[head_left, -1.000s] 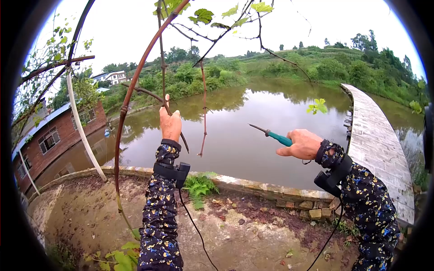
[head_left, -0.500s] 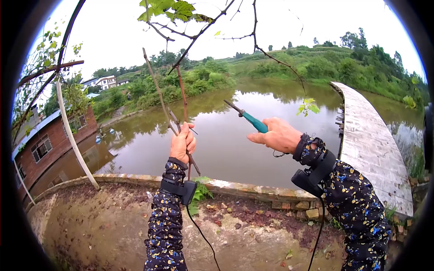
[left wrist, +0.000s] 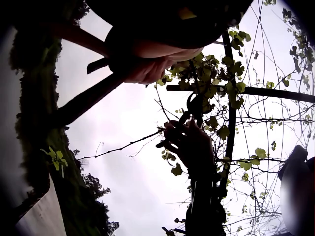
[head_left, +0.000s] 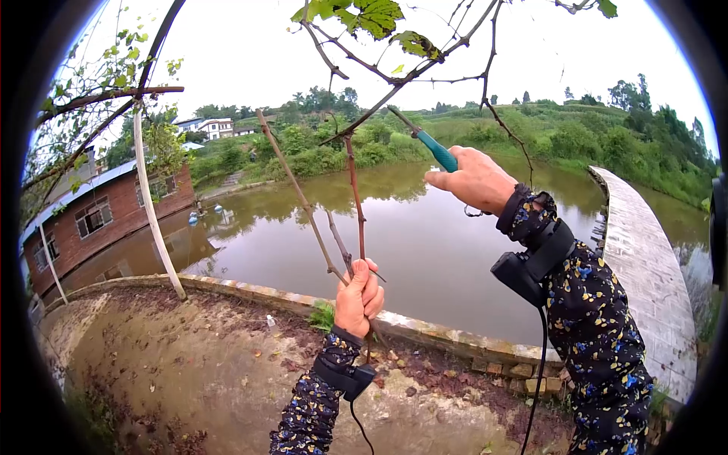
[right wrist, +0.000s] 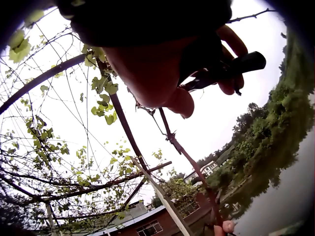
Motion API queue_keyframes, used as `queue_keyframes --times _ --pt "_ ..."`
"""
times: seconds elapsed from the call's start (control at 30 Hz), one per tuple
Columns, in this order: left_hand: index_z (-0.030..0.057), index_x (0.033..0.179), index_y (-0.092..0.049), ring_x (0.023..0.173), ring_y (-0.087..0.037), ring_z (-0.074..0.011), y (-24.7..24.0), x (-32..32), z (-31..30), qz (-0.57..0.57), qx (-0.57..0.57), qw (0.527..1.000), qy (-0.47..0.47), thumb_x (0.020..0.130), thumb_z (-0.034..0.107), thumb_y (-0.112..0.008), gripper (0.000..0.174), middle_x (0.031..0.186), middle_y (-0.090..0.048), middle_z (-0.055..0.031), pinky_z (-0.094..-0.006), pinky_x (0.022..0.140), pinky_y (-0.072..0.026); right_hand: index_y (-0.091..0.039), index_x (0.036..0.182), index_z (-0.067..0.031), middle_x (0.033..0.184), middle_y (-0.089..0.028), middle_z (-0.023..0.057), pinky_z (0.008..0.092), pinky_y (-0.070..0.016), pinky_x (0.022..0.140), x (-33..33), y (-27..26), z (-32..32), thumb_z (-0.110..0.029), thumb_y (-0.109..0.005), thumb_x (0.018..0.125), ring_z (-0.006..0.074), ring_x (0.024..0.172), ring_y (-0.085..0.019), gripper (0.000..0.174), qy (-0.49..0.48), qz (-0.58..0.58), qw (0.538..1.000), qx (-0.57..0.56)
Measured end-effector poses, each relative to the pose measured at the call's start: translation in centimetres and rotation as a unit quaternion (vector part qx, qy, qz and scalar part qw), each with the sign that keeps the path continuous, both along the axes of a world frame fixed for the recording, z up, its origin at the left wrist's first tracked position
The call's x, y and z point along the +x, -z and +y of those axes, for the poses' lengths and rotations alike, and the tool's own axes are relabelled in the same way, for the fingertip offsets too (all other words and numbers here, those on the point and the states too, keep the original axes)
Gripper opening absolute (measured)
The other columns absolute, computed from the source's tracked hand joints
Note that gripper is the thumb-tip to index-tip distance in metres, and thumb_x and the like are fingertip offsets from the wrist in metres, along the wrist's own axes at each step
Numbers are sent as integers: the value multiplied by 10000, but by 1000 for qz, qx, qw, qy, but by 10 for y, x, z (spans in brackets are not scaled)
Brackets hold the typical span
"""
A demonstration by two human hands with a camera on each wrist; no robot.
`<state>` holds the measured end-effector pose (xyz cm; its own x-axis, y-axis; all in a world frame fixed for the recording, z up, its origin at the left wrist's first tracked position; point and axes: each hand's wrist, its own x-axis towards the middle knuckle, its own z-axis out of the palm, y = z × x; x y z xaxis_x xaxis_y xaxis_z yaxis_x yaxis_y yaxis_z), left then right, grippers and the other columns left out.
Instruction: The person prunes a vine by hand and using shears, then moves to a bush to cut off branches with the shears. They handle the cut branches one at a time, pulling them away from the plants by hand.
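Woody stems (head_left: 303, 201) being gripped in left hand (head_left: 360, 303), fingers curled round them, upper ends being pointed upward, pond (head_left: 280, 246) being seen behind; green-handled tool (head_left: 437, 152) being held in right hand (head_left: 476, 180), fingers wrapped round handle, tip being angled up-left, near vine branch (head_left: 406, 82) in head view

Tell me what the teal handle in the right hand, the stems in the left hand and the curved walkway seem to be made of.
Teal handle: probably plastic or rubber, given its even, solid color. Stems: wood, dull brown, slim and slightly bent. Curved walkway: matte, weathered grey-white; crosswise seams suggest concrete slabs or boards, I can't tell which.
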<state>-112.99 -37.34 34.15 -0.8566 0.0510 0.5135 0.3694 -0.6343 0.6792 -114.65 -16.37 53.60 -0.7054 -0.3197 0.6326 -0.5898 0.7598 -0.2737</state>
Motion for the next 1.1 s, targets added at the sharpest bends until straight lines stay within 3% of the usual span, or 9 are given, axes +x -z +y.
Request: queue_keyframes --times 0.3,0.33,0.4,0.43,0.47,0.6,0.8,0.93,1.1 --pt "83 875 -497 331 -267 -64 7 13 29 19 37 992 -120 930 350 -490 273 456 -277 47 -226 322 -182 -506 672 51 578 -509 153 407 -425 564 56 -23 -20 -380 -587 817 274 558 -546 461 -157 2 984 84" --pt "83 875 -497 331 -267 -64 8 14 34 18 38 992 -120 930 350 -490 273 456 -277 47 -226 322 -182 -556 743 75 562 -487 144 419 -430 554 57 -30 -30 -326 -566 848 290 552 -549 415 -76 -30 995 61" --pt "60 867 -507 356 -260 -44 7 17 42 22 55 982 -178 941 333 -484 283 487 -280 61 -218 338 -174 -602 829 88 598 -532 157 408 -442 545 61 -49 -42 -304 -548 855 300 565 -568 396 -13 50 976 211" --pt "60 865 -510 363 -266 -43 7 18 43 21 64 982 -179 938 333 -491 284 491 -283 62 -216 340 -178 -580 728 64 615 -562 140 371 -441 530 28 -54 -40 -380 -592 796 223 550 -561 450 -8 206 917 342" --pt "60 865 -510 363 -266 -43 6 18 44 24 64 982 -179 938 333 -491 284 491 -283 62 -216 340 -178 -611 755 56 615 -584 149 362 -450 531 63 -65 -53 -379 -591 801 231 566 -583 438 84 50 984 151" --pt "59 869 -514 375 -265 -39 4 25 51 2 66 977 -204 939 317 -497 268 490 -302 65 -218 360 -196 -608 744 86 584 -570 133 324 -449 475 76 -99 -76 -345 -620 793 199 477 -555 434 88 72 962 248" --pt "56 856 -510 366 -233 -29 0 30 56 20 84 974 -211 927 301 -523 255 488 -273 77 -211 340 -173 -609 732 94 563 -593 96 250 -501 456 75 -115 -82 -362 -615 820 155 458 -599 465 36 17 985 170" --pt "49 856 -508 360 -245 -36 12 17 52 50 84 967 -234 928 302 -519 263 486 -277 72 -215 332 -179 -610 683 23 544 -570 51 211 -445 408 82 -107 -59 -451 -585 837 112 404 -531 498 -78 13 993 91" --pt "41 849 -499 346 -270 -53 86 22 57 -54 5 988 -143 935 315 -502 287 476 -283 54 -224 325 -190 -608 713 -1 544 -553 35 253 -446 513 112 -49 -36 -497 -582 827 118 497 -549 509 -104 -180 970 130"
